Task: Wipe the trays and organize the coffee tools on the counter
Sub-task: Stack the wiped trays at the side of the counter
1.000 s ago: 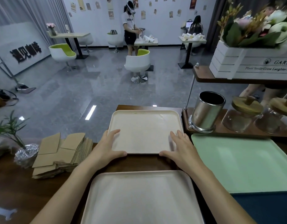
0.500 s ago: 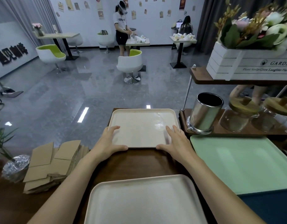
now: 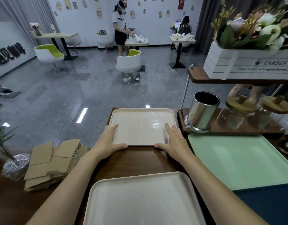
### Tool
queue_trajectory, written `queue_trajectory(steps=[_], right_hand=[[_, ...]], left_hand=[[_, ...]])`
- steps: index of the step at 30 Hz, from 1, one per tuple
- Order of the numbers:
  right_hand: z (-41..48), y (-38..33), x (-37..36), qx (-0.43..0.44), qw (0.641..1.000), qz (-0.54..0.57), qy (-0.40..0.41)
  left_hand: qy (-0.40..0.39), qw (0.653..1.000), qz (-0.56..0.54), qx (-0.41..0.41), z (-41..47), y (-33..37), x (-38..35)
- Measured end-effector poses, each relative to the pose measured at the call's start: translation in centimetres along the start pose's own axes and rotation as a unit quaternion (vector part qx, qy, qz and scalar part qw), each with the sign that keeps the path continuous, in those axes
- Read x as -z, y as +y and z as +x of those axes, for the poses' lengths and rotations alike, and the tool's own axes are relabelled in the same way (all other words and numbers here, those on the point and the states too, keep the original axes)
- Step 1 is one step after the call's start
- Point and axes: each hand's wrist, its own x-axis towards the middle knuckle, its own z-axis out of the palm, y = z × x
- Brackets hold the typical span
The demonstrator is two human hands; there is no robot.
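Observation:
A cream tray [image 3: 140, 125] lies at the far edge of the dark wooden counter [image 3: 140, 159]. My left hand [image 3: 107, 140] rests on its near left corner and my right hand [image 3: 174, 142] on its near right corner. On both hands the fingers lie flat on the tray and the thumbs press against its near rim. A second cream tray [image 3: 140, 200] lies close in front of me under my forearms. To the right are a mint green tray [image 3: 237, 159] and a dark blue tray [image 3: 266, 205] at the bottom corner.
A steel canister [image 3: 201, 112] and two glass jars with wooden lids [image 3: 237, 114] stand on a low wooden shelf at right, under a flower box [image 3: 247, 65]. A stack of cardboard sleeves [image 3: 54, 161] and a foil-wrapped plant pot [image 3: 15, 164] sit at left.
Both hands have slid forward with the far cream tray, which now lies a little farther from me. My view has shifted slightly to the left.

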Motion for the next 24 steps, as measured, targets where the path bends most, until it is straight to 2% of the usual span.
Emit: queue_trajectory(steps=[4,10,15,19,24], right_hand=[[-0.7,0.1,0.2,0.033,0.999,0.009,0.006],[-5.2,-1.6,1.0,0.113,0.987,0.114,0.002],[-10.1,-1.8,1.9,0.130,0.980,0.149,-0.024],[-14.0,-0.8,2.3,0.135,0.980,0.144,-0.020],[-19.4,1.2,3.0,0.116,0.984,0.115,-0.070]], left_hand=[[0.000,1.000,-0.008,-0.004,-1.8,0.0,-0.3],[-0.003,0.994,-0.079,-0.076,-7.5,4.0,-1.3],[-0.016,0.987,-0.112,-0.116,-11.9,6.1,-1.7],[-0.001,0.988,-0.100,-0.117,-15.5,6.7,-2.2],[0.012,0.996,-0.047,-0.079,-21.1,5.5,-3.8]])
